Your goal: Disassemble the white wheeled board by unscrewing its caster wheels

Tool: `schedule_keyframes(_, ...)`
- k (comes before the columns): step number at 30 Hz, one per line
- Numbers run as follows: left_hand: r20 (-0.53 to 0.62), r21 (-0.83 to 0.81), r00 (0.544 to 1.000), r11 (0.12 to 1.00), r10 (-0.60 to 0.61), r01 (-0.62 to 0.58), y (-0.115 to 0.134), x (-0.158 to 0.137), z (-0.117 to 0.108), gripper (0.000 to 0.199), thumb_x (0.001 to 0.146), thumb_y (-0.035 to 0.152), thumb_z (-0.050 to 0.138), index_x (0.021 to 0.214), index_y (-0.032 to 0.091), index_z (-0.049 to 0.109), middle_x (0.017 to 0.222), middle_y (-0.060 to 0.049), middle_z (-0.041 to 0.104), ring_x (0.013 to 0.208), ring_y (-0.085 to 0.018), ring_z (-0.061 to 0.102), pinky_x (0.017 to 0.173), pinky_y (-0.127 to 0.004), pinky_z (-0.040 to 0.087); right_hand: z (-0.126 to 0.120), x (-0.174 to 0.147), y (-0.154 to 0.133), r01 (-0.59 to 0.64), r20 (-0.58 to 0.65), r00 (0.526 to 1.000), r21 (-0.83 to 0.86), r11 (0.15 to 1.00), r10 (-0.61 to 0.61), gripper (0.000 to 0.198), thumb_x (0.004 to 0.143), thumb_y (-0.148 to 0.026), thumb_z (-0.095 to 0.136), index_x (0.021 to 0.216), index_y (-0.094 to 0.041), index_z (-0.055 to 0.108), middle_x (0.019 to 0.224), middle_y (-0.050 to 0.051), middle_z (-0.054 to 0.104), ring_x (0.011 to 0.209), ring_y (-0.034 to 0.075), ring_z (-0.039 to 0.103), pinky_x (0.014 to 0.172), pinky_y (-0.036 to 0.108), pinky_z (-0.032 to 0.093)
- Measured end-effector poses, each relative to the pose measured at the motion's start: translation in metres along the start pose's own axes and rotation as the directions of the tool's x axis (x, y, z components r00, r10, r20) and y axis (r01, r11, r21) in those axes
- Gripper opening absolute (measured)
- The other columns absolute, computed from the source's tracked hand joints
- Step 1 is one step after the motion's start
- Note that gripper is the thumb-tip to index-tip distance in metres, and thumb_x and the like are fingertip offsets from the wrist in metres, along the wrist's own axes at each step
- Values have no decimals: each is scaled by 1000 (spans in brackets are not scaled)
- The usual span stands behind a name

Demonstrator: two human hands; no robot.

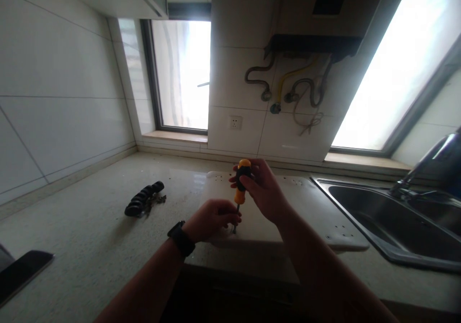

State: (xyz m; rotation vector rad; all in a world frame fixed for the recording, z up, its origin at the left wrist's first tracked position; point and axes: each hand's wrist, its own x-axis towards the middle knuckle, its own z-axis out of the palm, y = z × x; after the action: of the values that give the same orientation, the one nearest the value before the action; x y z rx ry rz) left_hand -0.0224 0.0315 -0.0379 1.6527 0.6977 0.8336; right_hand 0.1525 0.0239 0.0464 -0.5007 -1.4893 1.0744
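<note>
My right hand (pixel 262 186) grips the yellow and black handle of a screwdriver (pixel 240 197), which stands nearly upright. Its thin shaft points down to the near left corner of a white panel (pixel 298 212) lying on the counter. Low on that shaft, the fingers of my left hand (pixel 218 215) are closed around it, close to the tip. Small holes show at the panel's other corners. Whatever lies directly under the tip is too small and dark to make out. A black watch sits on my left wrist.
Left of the panel, a row of black round pieces (pixel 144 199) lies beside a small heap of screws (pixel 156 203). A steel sink (pixel 360 212) with a faucet (pixel 419 164) is on the right. A dark flat object (pixel 27 270) lies at the counter's left edge. Hoses hang from a wall heater.
</note>
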Motion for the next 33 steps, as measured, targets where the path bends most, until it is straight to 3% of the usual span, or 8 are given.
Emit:
schedule_keyframes(8,-83,150,996,989,22,-10,2,-1,5,19,84,33,77,84,15,68,81,-3,71,73,-14,62,68,-27,46,-1,2,-6,8,-76,997,-225,974,-26,33,78,-32,80,104,-22,62,80,-4,54,68,9,54,60,24,49)
schedule_keyframes(13,-161,231,985,973,60,-21,5,0,11,24,81,34,80,80,16,65,77,0,67,69,-12,56,65,-26,43,-3,3,-14,-54,-37,998,-132,990,50,53,77,-30,79,123,-24,54,97,2,68,81,14,65,76,32,56)
schedule_keyframes(16,-199,249,978,968,63,-12,7,0,15,27,80,36,81,79,16,63,75,1,65,65,-12,54,62,-25,41,-3,2,-15,-69,6,998,-85,994,69,48,81,-28,71,123,-26,48,113,7,68,87,15,69,84,37,56)
schedule_keyframes(18,-226,266,972,964,60,3,8,0,18,29,79,37,82,79,16,62,74,2,65,64,-12,54,61,-25,41,-2,2,-15,-51,18,998,-152,987,55,43,82,-28,71,119,-26,49,111,5,66,84,14,68,78,33,56)
schedule_keyframes(21,-259,279,963,960,70,5,9,-1,19,31,75,38,86,81,16,64,76,1,69,68,-13,59,64,-27,45,-3,4,-13,-8,28,999,-285,958,17,46,80,-28,76,120,-26,53,84,-4,55,66,9,55,57,23,48)
schedule_keyframes(24,-158,243,986,970,57,-17,10,-2,16,28,76,37,84,91,16,72,94,-4,76,80,-17,67,74,-30,51,-9,12,-8,-2,56,998,-266,964,17,54,73,-24,83,120,-25,56,76,-8,48,61,7,48,52,19,43)
schedule_keyframes(28,42,164,998,986,-51,43,10,-4,8,31,88,38,73,111,18,76,112,-9,77,90,-20,71,80,-33,54,-23,23,2,-63,160,984,-90,994,77,66,64,-20,91,118,-27,53,94,-1,67,78,14,67,70,29,58)
schedule_keyframes(33,-8,125,996,988,-92,92,1,-1,4,25,83,38,77,94,15,79,109,-11,78,92,-21,72,84,-35,54,-35,25,15,-115,337,938,82,990,81,54,81,-34,79,126,-30,49,124,9,71,96,25,75,89,50,59)
